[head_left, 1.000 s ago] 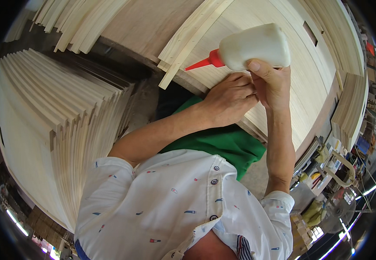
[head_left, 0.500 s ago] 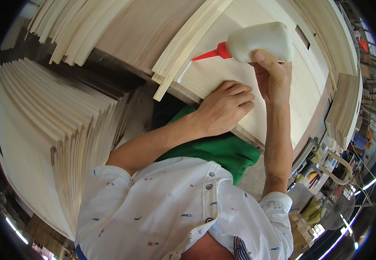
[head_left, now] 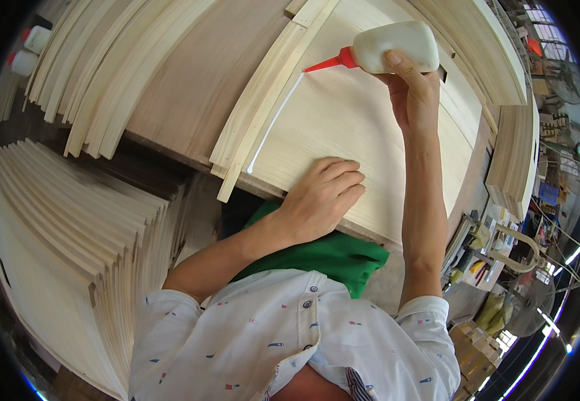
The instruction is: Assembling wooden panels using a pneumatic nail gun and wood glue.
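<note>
Over on the right, I see a gridded window glowing pale (head_left: 545,25), a tube light shining (head_left: 574,254) against the dark, a round fan (head_left: 529,309) near some cardboard boxes (head_left: 474,351), and a patch of grey floor (head_left: 391,282).

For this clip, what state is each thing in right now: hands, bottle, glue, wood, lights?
Squeeze bottle: tilted, red nozzle pointing left.
Right hand: closed around the bottle.
Left hand: fingers curled, at the panel's near edge; palm hidden.
White glue line: unbroken, ending at the nozzle tip.
Wooden panel: lying flat.
Pale wooden strips: side by side, one jutting nearer.
Tube light: lit.
</note>
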Tool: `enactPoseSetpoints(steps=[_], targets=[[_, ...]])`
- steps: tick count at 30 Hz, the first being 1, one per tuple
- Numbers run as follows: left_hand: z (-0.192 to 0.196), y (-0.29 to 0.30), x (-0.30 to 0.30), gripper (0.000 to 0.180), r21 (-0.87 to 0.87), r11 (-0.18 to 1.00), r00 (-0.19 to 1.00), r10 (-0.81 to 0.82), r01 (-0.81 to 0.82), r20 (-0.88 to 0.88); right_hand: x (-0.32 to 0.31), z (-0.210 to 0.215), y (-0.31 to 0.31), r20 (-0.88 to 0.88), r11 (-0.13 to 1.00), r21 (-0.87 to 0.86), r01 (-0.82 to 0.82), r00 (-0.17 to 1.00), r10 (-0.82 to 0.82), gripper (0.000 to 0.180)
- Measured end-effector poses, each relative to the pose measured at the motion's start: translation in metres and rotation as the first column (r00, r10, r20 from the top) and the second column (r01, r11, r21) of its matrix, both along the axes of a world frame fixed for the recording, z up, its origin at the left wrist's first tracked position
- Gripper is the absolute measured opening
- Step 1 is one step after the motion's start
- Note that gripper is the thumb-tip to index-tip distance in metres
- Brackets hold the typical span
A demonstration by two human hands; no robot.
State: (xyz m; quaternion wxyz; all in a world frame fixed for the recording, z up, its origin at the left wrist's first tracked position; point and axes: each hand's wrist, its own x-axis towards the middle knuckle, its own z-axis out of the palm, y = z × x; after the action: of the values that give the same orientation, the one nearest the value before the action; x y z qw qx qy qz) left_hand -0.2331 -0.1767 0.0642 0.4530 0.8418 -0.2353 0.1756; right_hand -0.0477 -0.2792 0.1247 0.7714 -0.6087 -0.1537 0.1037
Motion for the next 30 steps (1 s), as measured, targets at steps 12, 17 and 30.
enactPoseSetpoints(steps=[12,17,30], targets=[[0.006,0.004,0.004,0.021,-0.01,0.999,0.997,-0.036,0.035,-0.063,0.089,0.003,-0.006,0.129,0.997,-0.028,0.073,0.989,-0.068,0.043],[0.012,0.004,0.004,0.03,-0.148,0.989,0.987,-0.003,-0.021,-0.161,0.134,-0.001,-0.013,0.169,0.988,-0.069,0.136,0.978,-0.123,0.043],[0.02,0.009,0.004,0.032,-0.277,0.955,0.928,-0.007,-0.104,-0.373,0.208,0.0,-0.003,0.134,0.935,0.063,0.349,0.925,-0.354,0.041]])
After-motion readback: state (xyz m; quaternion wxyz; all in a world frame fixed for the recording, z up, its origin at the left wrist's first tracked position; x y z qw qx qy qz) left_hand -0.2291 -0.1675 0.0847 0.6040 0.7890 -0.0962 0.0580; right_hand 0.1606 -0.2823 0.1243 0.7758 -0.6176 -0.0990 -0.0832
